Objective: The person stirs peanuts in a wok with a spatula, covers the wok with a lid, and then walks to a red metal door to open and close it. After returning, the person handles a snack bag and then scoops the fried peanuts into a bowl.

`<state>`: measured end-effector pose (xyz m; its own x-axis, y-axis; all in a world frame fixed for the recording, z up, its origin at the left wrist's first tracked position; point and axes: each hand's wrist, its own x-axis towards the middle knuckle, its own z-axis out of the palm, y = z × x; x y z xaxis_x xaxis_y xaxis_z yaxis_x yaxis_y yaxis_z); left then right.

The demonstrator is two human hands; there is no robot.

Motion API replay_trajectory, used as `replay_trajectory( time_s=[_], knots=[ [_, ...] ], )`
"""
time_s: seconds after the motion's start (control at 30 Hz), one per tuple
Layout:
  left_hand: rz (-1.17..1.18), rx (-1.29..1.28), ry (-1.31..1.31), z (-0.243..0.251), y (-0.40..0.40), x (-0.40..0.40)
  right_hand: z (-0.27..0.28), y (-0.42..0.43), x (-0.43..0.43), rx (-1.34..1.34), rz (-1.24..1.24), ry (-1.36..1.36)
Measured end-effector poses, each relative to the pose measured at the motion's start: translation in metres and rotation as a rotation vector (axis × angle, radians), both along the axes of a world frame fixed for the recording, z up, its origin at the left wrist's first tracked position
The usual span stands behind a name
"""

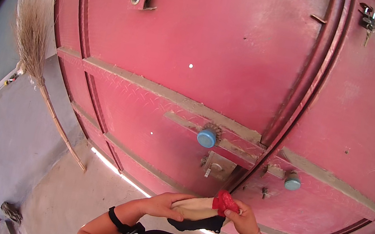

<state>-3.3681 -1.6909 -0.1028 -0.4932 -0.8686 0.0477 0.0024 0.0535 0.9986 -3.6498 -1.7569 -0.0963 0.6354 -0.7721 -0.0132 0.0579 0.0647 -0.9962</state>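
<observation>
Low in the view, close before my chest, both my hands are on a bundle of cloth items that look like socks. My left hand [165, 205] holds the end of a cream-coloured cloth piece [194, 207], its thumb lying over the edge. The fingers of my right hand [244, 217] pinch a red, bunched cuff [225, 203] at the other end. A black cloth piece [197, 224] hangs along the underside, touching the cream one. The fingers under the bundle are partly hidden.
A large red metal double door [185, 42] stands in front, with blue round knobs [206, 137], a latch plate [220, 167] and a padlock with keys [368, 20]. A straw broom [33, 35] leans at the left wall. A mop head or rag [11, 212] lies lower left.
</observation>
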Motion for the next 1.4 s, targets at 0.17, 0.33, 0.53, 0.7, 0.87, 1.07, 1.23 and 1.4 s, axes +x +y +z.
replay_trajectory(
  time_s=[0.17,0.33,0.53,0.7,0.87,1.07,1.23,1.4],
  knots=[
    [0.188,0.011,0.059,-0.016,-0.008,-0.010,0.011,0.003,0.034,-0.115,-0.116,-0.079],
    [0.229,0.061,0.109,-0.012,-0.007,0.018,-0.009,0.001,0.045,-0.004,-0.003,0.016],
    [0.096,0.100,0.238,-0.035,-0.001,0.028,-0.010,0.006,0.064,0.073,0.161,0.156],
    [0.025,0.134,0.142,-0.046,0.006,0.027,-0.013,0.007,0.084,-0.045,0.230,0.161],
    [0.062,0.214,0.142,-0.072,0.017,0.032,-0.021,0.010,0.110,0.017,0.197,0.209],
    [0.210,0.315,0.149,-0.100,0.024,0.044,-0.055,0.004,0.128,0.054,0.137,0.264],
    [0.320,0.386,0.091,-0.104,0.026,0.072,-0.094,-0.002,0.143,0.125,-0.017,0.241],
    [0.452,0.280,0.171,-0.115,0.024,0.092,-0.128,-0.004,0.166,0.337,-0.100,0.167]
  ],
)
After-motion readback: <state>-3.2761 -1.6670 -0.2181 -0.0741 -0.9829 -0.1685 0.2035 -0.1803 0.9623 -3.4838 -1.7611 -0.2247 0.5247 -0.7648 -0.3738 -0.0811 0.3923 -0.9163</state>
